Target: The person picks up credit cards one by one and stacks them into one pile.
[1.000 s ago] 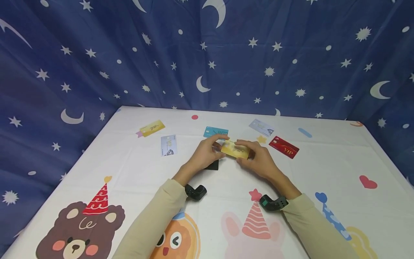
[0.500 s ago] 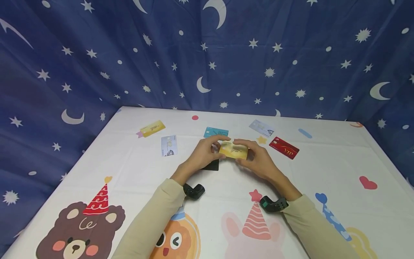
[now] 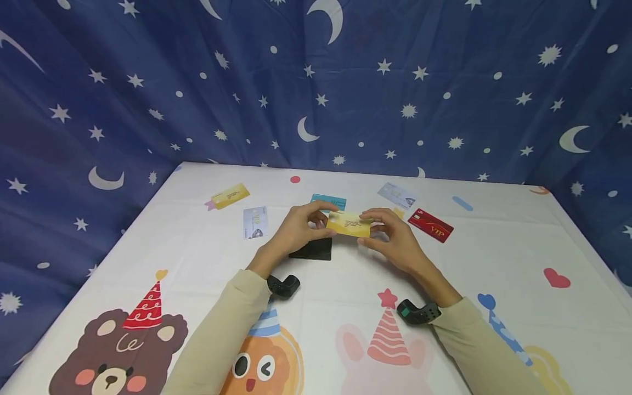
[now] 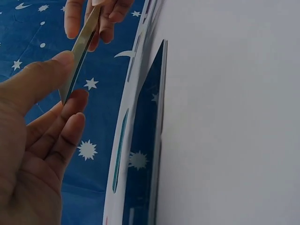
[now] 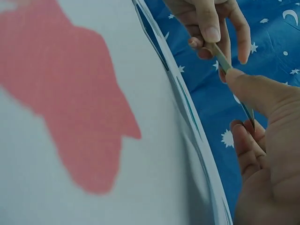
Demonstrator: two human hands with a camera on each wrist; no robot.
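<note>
In the head view, a gold card [image 3: 349, 224] is held up above the middle of the table by both hands. My left hand [image 3: 301, 226] pinches its left end between thumb and fingers. My right hand [image 3: 392, 238] holds the right end the same way. Seen nearly edge-on, the card [image 4: 80, 54] slants between the two hands in the left wrist view. Just below my left hand lies a flat black rectangle [image 3: 313, 250], partly covered by that hand; its glossy surface [image 4: 145, 136] mirrors the curtain. Behind the hands, a teal card [image 3: 328, 201] is partly hidden.
On the white printed tablecloth [image 3: 197, 263], another gold card [image 3: 230, 196] and a silver VIP card [image 3: 255, 223] lie to the left. A second silver card [image 3: 397, 195] and a red VIP card [image 3: 431, 225] lie to the right. A blue starry curtain [image 3: 365, 99] hangs behind.
Both hands have shifted the gold card a little to the left, and it now lies more level. More of the black rectangle shows beneath my left hand.
</note>
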